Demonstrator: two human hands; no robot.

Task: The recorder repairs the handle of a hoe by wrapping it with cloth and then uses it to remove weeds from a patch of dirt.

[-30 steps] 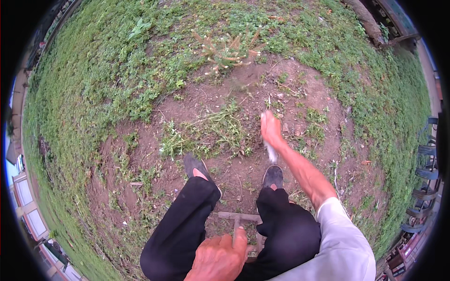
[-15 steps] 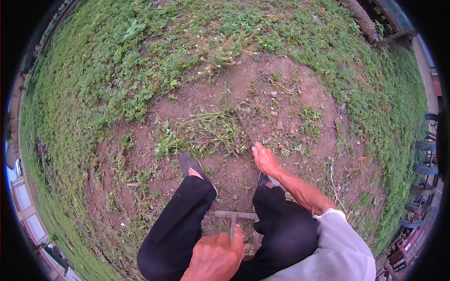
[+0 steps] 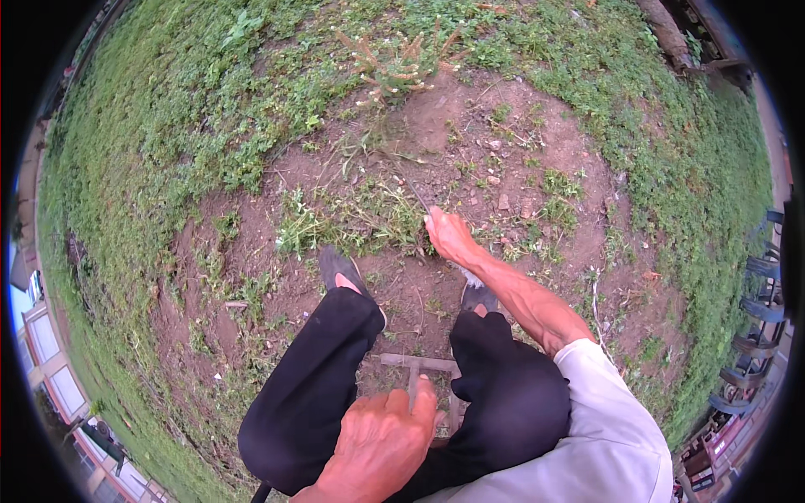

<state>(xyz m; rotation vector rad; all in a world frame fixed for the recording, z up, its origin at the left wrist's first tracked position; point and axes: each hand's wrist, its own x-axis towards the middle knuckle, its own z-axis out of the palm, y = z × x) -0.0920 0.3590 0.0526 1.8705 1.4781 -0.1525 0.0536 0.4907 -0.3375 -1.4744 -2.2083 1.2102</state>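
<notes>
My right hand (image 3: pixel 450 237) is closed round the handle end of a thin, dark-shafted hand tool (image 3: pixel 412 189). The shaft slants forward and left over loose pulled weeds (image 3: pixel 369 210); its far end is blurred among them. Between my knees my left hand (image 3: pixel 381 436) is curled at the bar of a low wooden frame (image 3: pixel 414 375), fingers round the wood as far as they show. Just beyond the tool stands a small spiky conifer sapling (image 3: pixel 394 71), on the edge of the bared soil (image 3: pixel 553 159).
My shoes, the left one (image 3: pixel 342 270) and the right one (image 3: pixel 480 295), stand on the soil. Low green weeds (image 3: pixel 168 126) surround the patch. A log (image 3: pixel 667 33) lies at the far right, and curved dark metal pieces (image 3: pixel 759 310) line the right edge.
My right hand and the tool have moved forward and to the left, nearer the sapling's base. Some weeds have shifted forward with the tool. My left hand stays at the wooden frame.
</notes>
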